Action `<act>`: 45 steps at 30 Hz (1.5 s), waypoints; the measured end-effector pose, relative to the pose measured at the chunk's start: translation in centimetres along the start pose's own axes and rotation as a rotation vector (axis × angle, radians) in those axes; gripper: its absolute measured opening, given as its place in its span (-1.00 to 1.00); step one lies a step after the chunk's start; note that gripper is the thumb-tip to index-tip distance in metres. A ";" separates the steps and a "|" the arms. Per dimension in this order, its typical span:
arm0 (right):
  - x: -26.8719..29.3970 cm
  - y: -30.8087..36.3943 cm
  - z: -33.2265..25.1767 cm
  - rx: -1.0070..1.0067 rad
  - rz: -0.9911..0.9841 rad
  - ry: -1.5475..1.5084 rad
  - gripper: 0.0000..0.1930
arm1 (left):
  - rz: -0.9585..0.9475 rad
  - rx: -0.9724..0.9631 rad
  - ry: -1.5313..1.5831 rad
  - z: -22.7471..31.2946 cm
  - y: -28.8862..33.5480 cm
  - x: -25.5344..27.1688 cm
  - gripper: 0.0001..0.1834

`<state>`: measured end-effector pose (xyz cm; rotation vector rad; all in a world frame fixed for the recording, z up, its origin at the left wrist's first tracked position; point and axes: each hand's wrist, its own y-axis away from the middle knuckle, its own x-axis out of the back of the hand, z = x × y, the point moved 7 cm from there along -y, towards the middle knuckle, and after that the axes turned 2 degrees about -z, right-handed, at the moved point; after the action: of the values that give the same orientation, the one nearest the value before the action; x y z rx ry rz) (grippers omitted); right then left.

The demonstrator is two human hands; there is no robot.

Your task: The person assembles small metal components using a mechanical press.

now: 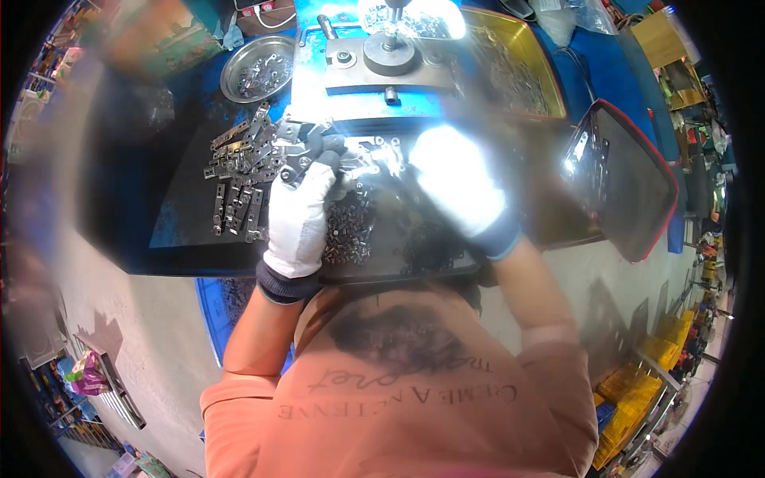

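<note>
Left of frame centre, the left hand touches metal strips; glare covers the right hand. Neither grip's closure can be told. Strip pickup appears in hand; the next move probably needs careful alignment.

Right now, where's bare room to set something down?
Black worktop, left of the metal strips, looks bare. Around the left hand it's crowded: strips, small metal pieces. Glare blurs the gap between right hand and red-rimmed tray.
</note>
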<state>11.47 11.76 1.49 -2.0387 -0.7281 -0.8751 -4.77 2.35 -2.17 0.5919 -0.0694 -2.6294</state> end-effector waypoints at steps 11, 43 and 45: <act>1.6 0.2 -1.8 -0.109 0.131 -0.163 -0.81 | -0.067 -0.031 -0.059 -1.5 0.3 -2.6 -0.68; 2.3 0.5 -1.9 -0.136 0.136 -0.307 -0.78 | -0.059 -0.061 -0.194 -0.3 1.3 -5.5 -0.76; 3.2 0.5 -2.8 -0.070 0.189 -0.206 -0.79 | -0.069 -0.056 -0.097 -0.1 1.4 -6.2 -0.76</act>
<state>12.83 9.74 5.01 -2.2413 -0.6088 -0.5970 0.87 3.72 0.37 0.4561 -0.0052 -2.7162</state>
